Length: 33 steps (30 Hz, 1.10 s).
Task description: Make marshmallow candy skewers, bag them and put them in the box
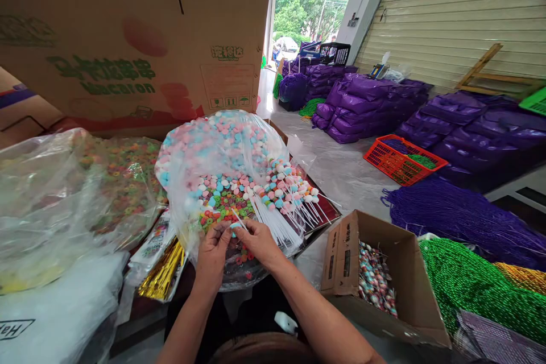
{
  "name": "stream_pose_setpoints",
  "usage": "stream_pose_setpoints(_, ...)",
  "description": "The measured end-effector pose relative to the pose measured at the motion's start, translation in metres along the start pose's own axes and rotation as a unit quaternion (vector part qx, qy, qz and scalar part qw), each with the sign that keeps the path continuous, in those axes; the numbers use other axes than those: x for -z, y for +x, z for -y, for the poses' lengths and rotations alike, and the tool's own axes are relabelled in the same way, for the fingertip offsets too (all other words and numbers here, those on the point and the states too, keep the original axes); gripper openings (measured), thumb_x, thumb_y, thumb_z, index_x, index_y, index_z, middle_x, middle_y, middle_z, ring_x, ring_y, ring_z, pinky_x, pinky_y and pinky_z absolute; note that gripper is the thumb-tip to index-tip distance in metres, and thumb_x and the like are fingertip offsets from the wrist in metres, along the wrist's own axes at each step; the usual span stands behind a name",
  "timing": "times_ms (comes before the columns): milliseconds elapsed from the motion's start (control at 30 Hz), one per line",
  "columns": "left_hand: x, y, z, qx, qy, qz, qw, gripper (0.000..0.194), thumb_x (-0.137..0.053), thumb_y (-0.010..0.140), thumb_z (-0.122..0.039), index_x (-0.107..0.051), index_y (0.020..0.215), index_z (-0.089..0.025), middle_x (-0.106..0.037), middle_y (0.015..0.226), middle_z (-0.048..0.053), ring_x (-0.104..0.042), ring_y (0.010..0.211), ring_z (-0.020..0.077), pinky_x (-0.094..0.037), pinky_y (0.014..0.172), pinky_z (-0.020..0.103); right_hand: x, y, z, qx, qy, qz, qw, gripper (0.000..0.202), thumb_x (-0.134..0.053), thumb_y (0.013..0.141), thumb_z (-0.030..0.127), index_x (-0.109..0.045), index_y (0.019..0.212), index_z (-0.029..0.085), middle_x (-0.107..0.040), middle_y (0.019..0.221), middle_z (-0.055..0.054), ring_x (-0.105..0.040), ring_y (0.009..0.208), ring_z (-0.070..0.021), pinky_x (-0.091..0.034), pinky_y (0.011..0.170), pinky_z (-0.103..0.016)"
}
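My left hand (214, 240) and my right hand (259, 243) meet over the near edge of a large clear plastic bag (183, 199). Between my fingertips is a small light blue candy (235, 227), pinched by my left hand. A thin white stick (239, 218) slants up from the fingers of my right hand; whether it touches the candy is hidden. Just beyond lie red and green ring candies (226, 203) and many pink, white and blue candies (222, 131). To the right rest loose white sticks (273, 224) and finished-looking candy skewers (290, 187).
Gold twist ties (162, 270) and another candy bag (119, 182) lie left. A tall carton (179, 91) stands behind. At right are an open box (341, 261) holding wrapped skewers, a red basket (405, 168), green strands (482, 284) and purple bundles (362, 102).
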<state>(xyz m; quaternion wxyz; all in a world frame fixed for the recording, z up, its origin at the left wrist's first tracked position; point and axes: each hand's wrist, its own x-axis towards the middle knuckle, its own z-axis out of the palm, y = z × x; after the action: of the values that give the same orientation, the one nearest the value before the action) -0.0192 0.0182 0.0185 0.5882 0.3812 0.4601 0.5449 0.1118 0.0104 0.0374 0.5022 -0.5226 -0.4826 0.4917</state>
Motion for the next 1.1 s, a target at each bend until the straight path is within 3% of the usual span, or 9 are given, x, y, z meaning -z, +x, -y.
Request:
stream_pose_setpoints(133, -0.004, -0.003, -0.005, 0.028, -0.027, 0.004, 0.999, 0.061, -0.092, 0.063, -0.055, -0.072, 0.109, -0.02, -0.067, 0.076, -0.004, -0.058, 0.062, 0.0091, -0.051, 0.059, 0.021, 0.0, -0.003, 0.008, -0.041, 0.05, -0.015, 0.998, 0.027, -0.064, 0.079, 0.045, -0.065, 0.076, 0.019, -0.061, 0.063, 0.003, -0.054, 0.06, -0.0126, -0.044, 0.061, -0.027)
stream_pose_setpoints(233, -0.006, -0.005, -0.009, 0.081, -0.05, 0.034, 0.995, 0.061, -0.095, 0.058, -0.054, -0.077, 0.102, -0.016, -0.069, 0.077, -0.002, -0.058, 0.063, 0.0081, -0.05, 0.059, 0.02, 0.001, -0.005, 0.01, -0.03, 0.065, -0.021, 0.997, 0.027, -0.068, 0.077, 0.046, -0.066, 0.079, 0.019, -0.058, 0.06, 0.004, -0.053, 0.06, -0.0131, -0.044, 0.061, -0.027)
stream_pose_setpoints(367, -0.01, -0.005, -0.012, 0.114, -0.089, 0.018, 0.989, 0.058, -0.1, 0.049, -0.045, -0.08, 0.094, -0.017, -0.072, 0.078, -0.001, -0.06, 0.064, 0.0075, -0.052, 0.061, 0.019, -0.001, -0.005, 0.002, -0.03, 0.11, -0.017, 0.993, 0.031, -0.071, 0.078, 0.049, -0.067, 0.082, 0.019, -0.059, 0.063, 0.004, -0.054, 0.06, -0.0136, -0.045, 0.061, -0.028)
stream_pose_setpoints(533, -0.01, -0.004, -0.013, 0.132, -0.113, 0.018, 0.985, 0.056, -0.102, 0.045, -0.043, -0.082, 0.09, -0.016, -0.073, 0.073, -0.001, -0.059, 0.059, 0.0066, -0.05, 0.057, 0.019, -0.002, -0.006, -0.009, -0.026, 0.128, -0.005, 0.991, 0.034, -0.07, 0.082, 0.052, -0.07, 0.088, 0.019, -0.057, 0.065, 0.004, -0.053, 0.06, -0.0132, -0.044, 0.061, -0.028)
stream_pose_setpoints(633, -0.009, -0.005, -0.011, 0.138, -0.116, 0.018, 0.983, 0.053, -0.101, 0.047, -0.042, -0.081, 0.088, -0.014, -0.074, 0.073, 0.001, -0.06, 0.059, 0.0078, -0.05, 0.057, 0.02, 0.001, -0.009, -0.004, -0.016, 0.075, -0.002, 0.997, 0.038, -0.062, 0.089, 0.055, -0.07, 0.087, 0.019, -0.057, 0.066, 0.003, -0.055, 0.063, -0.0143, -0.044, 0.063, -0.028)
stream_pose_setpoints(767, -0.01, -0.004, -0.007, 0.138, -0.124, 0.012, 0.982, 0.055, -0.1, 0.049, -0.043, -0.079, 0.09, -0.014, -0.077, 0.078, 0.003, -0.066, 0.066, 0.0123, -0.054, 0.062, 0.025, 0.003, -0.014, 0.005, 0.038, -0.061, -0.017, 0.997, 0.033, -0.056, 0.095, 0.047, -0.074, 0.097, 0.019, -0.072, 0.088, -0.004, -0.064, 0.084, -0.0186, -0.05, 0.079, -0.031)
stream_pose_setpoints(900, -0.008, -0.002, -0.006, 0.126, -0.133, -0.022, 0.983, 0.053, -0.098, 0.051, -0.043, -0.076, 0.09, -0.015, -0.077, 0.081, 0.002, -0.069, 0.069, 0.0141, -0.056, 0.067, 0.027, 0.003, -0.018, 0.007, 0.018, -0.077, -0.04, 0.996, 0.04, -0.066, 0.088, 0.038, -0.069, 0.123, 0.019, -0.075, 0.11, -0.008, -0.067, 0.101, -0.0226, -0.051, 0.096, -0.037)
stream_pose_setpoints(1000, -0.003, 0.0, -0.01, 0.119, -0.125, -0.059, 0.983, 0.051, -0.097, 0.049, -0.04, -0.074, 0.087, -0.014, -0.076, 0.077, 0.001, -0.068, 0.064, 0.0129, -0.054, 0.061, 0.025, 0.008, -0.022, 0.011, -0.017, 0.002, -0.02, 1.0, 0.049, -0.07, 0.085, 0.04, -0.064, 0.13, 0.021, -0.073, 0.1, -0.003, -0.066, 0.092, -0.0196, -0.053, 0.089, -0.034)
stream_pose_setpoints(1100, 0.001, 0.002, -0.011, 0.113, -0.122, -0.08, 0.983, 0.051, -0.097, 0.047, -0.038, -0.074, 0.085, -0.014, -0.074, 0.072, 0.0, -0.067, 0.062, 0.0118, -0.051, 0.057, 0.022, 0.014, -0.029, 0.02, -0.022, 0.096, -0.004, 0.995, 0.034, -0.066, 0.089, 0.045, -0.069, 0.115, 0.023, -0.066, 0.086, 0.002, -0.055, 0.071, -0.012, -0.047, 0.068, -0.025)
